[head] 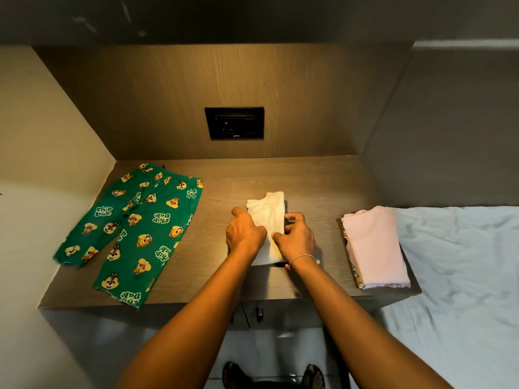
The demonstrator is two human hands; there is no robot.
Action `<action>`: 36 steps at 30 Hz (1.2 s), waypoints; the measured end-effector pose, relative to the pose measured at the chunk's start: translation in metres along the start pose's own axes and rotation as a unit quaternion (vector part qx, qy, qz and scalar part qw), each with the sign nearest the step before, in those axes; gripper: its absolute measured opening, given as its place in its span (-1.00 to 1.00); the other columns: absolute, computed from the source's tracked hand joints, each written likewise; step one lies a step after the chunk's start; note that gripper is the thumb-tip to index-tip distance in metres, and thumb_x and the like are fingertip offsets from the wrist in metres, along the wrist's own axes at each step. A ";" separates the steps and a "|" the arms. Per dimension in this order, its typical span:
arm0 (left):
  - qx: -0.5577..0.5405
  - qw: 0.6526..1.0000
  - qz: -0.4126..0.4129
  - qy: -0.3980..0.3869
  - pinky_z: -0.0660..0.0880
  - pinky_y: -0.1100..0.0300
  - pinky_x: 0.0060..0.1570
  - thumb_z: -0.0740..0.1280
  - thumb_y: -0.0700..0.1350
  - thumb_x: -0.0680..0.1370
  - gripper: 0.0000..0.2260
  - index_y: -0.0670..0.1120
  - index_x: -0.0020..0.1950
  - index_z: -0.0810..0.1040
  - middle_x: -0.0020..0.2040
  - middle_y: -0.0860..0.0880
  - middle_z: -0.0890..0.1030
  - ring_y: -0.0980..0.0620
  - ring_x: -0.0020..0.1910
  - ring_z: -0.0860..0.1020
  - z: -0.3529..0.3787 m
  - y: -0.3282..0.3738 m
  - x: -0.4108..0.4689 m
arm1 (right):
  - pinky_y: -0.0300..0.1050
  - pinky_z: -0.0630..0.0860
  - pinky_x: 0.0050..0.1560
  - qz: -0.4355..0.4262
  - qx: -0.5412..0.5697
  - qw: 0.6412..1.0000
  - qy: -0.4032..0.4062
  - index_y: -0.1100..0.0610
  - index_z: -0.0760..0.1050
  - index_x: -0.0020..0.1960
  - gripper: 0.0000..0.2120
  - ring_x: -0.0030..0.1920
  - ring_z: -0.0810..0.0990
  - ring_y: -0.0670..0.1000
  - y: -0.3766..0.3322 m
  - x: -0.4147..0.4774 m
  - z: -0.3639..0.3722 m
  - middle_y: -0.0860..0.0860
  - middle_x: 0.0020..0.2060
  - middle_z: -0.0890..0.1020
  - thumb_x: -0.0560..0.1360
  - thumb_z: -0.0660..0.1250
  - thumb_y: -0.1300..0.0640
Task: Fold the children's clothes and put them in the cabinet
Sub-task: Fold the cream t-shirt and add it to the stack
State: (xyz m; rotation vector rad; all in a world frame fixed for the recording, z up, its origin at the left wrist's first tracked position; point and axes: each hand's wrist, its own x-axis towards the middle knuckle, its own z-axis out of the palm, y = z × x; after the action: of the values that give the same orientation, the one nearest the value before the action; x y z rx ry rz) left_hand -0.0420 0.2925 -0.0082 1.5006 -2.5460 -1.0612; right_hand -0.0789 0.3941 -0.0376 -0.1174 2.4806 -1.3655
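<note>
Head view: at the desk (314,183) centre, left hand (244,234) at 9 o'clock and right hand (295,237) at 3 o'clock hold the folded white garment (269,214), each grip narrow on an edge, likely to square it.

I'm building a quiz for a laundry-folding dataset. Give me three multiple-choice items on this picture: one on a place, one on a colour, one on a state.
1. Where do the green trousers lie?
A. on a hanger
B. at the left end of the counter
C. in a basket

2. What colour is the folded pile at the counter's right end?
A. black
B. green
C. pink

3. The green trousers are:
A. spread flat, unfolded
B. rolled up
C. folded in half

Answers: B, they cover its left end; C, its top is pale pink; A, both legs lie open.
</note>
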 end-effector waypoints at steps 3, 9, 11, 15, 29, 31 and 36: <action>-0.066 0.998 0.011 0.012 0.44 0.06 -0.17 0.40 -0.14 0.47 -0.60 -0.11 0.20 0.28 0.13 -0.19 0.56 -0.21 0.06 0.56 0.002 -0.003 -0.004 | -0.28 0.44 -0.31 0.001 0.038 0.999 -0.015 -0.01 0.37 0.20 -0.51 -0.10 0.57 -0.02 0.003 -0.001 -0.003 -0.03 -0.03 0.59 0.37 0.50 0.22; -0.107 0.992 -0.064 -0.031 0.55 -0.05 0.08 0.46 -0.24 0.42 -0.46 -0.06 0.25 0.22 0.19 -0.19 0.51 -0.21 0.15 0.53 0.002 -0.003 -0.011 | -0.27 0.49 -0.25 0.008 0.079 0.996 -0.048 -0.03 0.38 0.20 -0.49 -0.06 0.57 -0.03 0.006 0.000 -0.009 -0.10 -0.08 0.54 0.36 0.49 0.26; -0.191 0.975 -0.097 -0.049 0.53 -0.07 0.13 0.47 -0.29 0.40 -0.39 -0.05 0.30 0.21 0.22 -0.19 0.49 -0.19 0.16 0.50 0.000 -0.003 -0.011 | -0.27 0.50 -0.28 0.014 0.106 0.992 -0.064 -0.04 0.37 0.19 -0.50 -0.06 0.57 -0.04 0.006 0.000 -0.013 -0.08 -0.06 0.54 0.38 0.46 0.31; -0.343 0.932 -0.060 -0.106 0.54 -0.02 0.06 0.44 -0.42 0.36 -0.25 0.02 0.41 0.21 0.24 -0.16 0.50 -0.10 0.14 0.49 -0.007 -0.001 -0.023 | -0.20 0.60 -0.25 0.022 0.192 0.977 -0.088 -0.02 0.40 0.16 -0.52 -0.07 0.60 -0.08 0.002 -0.002 -0.033 0.01 0.04 0.59 0.41 0.35 0.43; -0.341 0.869 0.258 -0.247 0.56 -0.13 0.16 0.44 -0.36 0.45 -0.30 -0.05 0.51 0.26 0.43 -0.11 0.39 -0.12 0.32 0.45 0.051 0.104 -0.107 | -0.27 0.56 -0.04 -0.116 0.070 0.990 0.045 -0.06 0.44 0.31 -0.56 0.14 0.53 -0.05 0.028 -0.010 -0.219 -0.06 0.23 0.53 0.49 0.40 0.22; -0.244 0.895 0.277 -0.251 0.50 -0.14 0.24 0.47 -0.30 0.44 -0.25 -0.05 0.55 0.20 0.51 -0.12 0.29 -0.14 0.38 0.39 0.079 0.099 -0.113 | -0.04 0.57 0.10 -0.058 -0.004 0.997 0.044 -0.03 0.43 0.33 -0.57 0.18 0.54 0.06 0.055 -0.014 -0.226 0.01 0.29 0.52 0.50 0.40 0.17; 0.084 0.895 0.421 -0.122 -0.03 -0.12 0.48 0.29 0.27 0.49 -0.21 0.09 0.58 -0.03 0.61 0.02 -0.08 -0.10 0.55 -0.05 0.124 0.054 -0.102 | 0.08 0.48 0.28 -0.072 -0.186 0.980 0.025 -0.07 0.36 0.39 -0.54 0.32 0.44 0.11 0.102 -0.021 -0.229 0.05 0.40 0.42 0.53 0.30 -0.11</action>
State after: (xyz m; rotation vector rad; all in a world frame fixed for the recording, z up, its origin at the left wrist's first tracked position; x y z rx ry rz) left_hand -0.0686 0.4566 -0.0414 0.1411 -2.9933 -0.9151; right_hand -0.1207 0.6396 -0.0037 -0.3557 2.7908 -0.9465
